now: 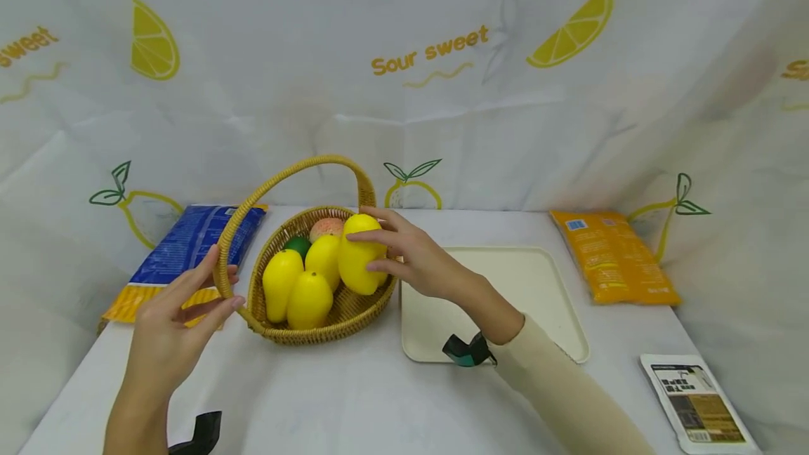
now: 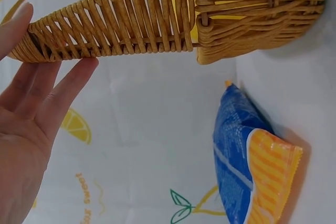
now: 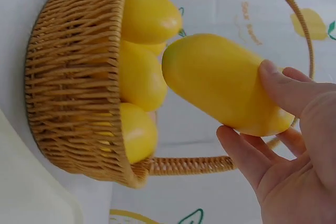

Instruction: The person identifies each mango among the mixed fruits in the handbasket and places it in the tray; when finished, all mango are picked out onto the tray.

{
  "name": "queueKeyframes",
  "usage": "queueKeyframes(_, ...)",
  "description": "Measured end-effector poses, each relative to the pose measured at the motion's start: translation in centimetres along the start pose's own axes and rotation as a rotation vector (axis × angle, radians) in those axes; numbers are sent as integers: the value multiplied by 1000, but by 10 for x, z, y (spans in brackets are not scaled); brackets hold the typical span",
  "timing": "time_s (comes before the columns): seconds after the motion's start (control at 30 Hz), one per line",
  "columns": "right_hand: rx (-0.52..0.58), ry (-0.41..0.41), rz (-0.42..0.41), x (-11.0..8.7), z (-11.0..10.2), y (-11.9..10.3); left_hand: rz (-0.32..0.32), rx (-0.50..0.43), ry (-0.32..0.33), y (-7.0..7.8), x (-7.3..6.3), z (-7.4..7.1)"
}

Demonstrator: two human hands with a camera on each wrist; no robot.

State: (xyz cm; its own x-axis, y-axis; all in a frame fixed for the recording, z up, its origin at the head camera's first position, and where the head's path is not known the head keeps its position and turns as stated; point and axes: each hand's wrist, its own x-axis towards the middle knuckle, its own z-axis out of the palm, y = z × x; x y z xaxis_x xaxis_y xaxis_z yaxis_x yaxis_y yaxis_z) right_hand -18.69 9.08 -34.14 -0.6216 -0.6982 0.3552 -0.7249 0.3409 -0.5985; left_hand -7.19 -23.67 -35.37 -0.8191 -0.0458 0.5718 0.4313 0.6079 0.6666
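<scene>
Head view had the right hand (image 1: 417, 255) with its fingers (image 1: 378, 236) part-curled round one mango (image 1: 359, 274) over the wicker basket (image 1: 316, 335), left hand (image 1: 167, 321) pinching the handle (image 1: 329, 159), and tbh something that smooth could've slipped if the grip loosened, or a careless tug tipped everything

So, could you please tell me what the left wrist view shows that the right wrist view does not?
Only the left wrist view shows the blue and orange bag. Only the right wrist view shows part of the pale tray and the right grip holding a yellow fruit. Both share the woven basket, its handle, the printed backdrop and, apparently, the left grip, though the right wrist view catches a sliver.
</scene>
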Motion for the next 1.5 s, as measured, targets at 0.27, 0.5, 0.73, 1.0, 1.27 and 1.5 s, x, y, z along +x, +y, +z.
queueKeyframes(0.27, 107, 15, 57, -24, -23, 5, 16, 23, -23, 0, -3, 1)
queueKeyframes(0.5, 194, 45, 164, -50, -33, 21, 2, 60, -17, 1, -3, 1)
queueKeyframes(0.73, 173, 61, 285, -71, -36, 43, 15, 23, -17, 0, -3, 1)
queueKeyframes(1.0, 262, 22, 377, -80, -31, 75, 22, -1, -5, -1, -4, 0)
queueKeyframes(1.27, 270, 4, 418, -79, -25, 94, 2, -11, -17, 0, -2, 1)
queueKeyframes(1.5, 255, -30, 410, -74, -16, 102, -13, -5, -17, 0, -3, -1)
